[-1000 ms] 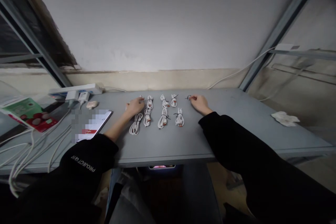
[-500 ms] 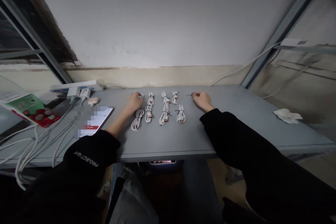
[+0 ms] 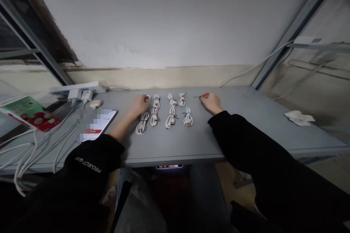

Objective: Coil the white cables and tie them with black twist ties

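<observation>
Nearest, the gray desk (image 3: 169, 147) meets the person's knees, and its front edge runs below a row of four coiled white charging cables, each bound with a black tie: the leftmost coil (image 3: 142, 123), the second coil (image 3: 154, 117), the third coil (image 3: 170, 118) and the rightmost coil (image 3: 188, 117). The black left sleeve (image 3: 91, 167) lies close to the smartphone (image 3: 101, 126), and the bare forearm passes between phone and leftmost coil; a careless sideways pull of that arm could nudge either one. Farther in, the left hand (image 3: 141, 104) is curled at the far-left coil (image 3: 148, 101), fingers touching it (whether they truly grip it, I cannot tell, since the hand covers most of it). The second far coil (image 3: 156, 101) sits just beside those fingertips and almost meets the coil in front, so a wide sweep might catch both and skew the rows. The right hand (image 3: 210, 102) pinches a thin black twist tie (image 3: 197, 97), its loose end pointing left, well apart from the far-right coil (image 3: 182, 99); so slight a strand could slip if the pinch slackens. At far left stands the power strip (image 3: 95, 87), its trailing cords another likely snag for the left sleeve.
</observation>
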Available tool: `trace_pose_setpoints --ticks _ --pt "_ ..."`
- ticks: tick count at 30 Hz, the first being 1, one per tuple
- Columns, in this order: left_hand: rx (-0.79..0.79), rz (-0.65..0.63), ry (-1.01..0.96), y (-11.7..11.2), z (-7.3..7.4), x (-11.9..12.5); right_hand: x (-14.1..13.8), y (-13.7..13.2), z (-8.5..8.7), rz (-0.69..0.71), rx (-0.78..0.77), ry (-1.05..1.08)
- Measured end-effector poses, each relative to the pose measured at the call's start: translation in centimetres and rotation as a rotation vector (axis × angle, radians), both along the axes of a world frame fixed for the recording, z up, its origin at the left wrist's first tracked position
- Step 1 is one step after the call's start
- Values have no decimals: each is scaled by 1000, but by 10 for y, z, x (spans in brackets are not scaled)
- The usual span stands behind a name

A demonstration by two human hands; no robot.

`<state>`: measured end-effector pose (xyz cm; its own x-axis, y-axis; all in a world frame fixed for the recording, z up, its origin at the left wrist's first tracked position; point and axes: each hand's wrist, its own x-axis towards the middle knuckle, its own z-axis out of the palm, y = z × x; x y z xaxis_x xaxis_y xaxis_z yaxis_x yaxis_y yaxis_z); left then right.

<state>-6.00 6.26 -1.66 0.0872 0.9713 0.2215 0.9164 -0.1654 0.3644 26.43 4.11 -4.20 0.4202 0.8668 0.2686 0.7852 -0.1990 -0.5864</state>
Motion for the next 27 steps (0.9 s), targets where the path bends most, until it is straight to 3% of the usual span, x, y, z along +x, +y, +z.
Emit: trace_pose_setpoints --ticks 18,23,27 --pt "-29 -48 -63 1 -2 -2 0 2 -4 4 75 -18" --pt "66 12 -141 -5 1 5 -1 1 -3 8 56 -11" --pt "187 -151 -156 -18 7 14 -3 0 -2 8 56 -7"
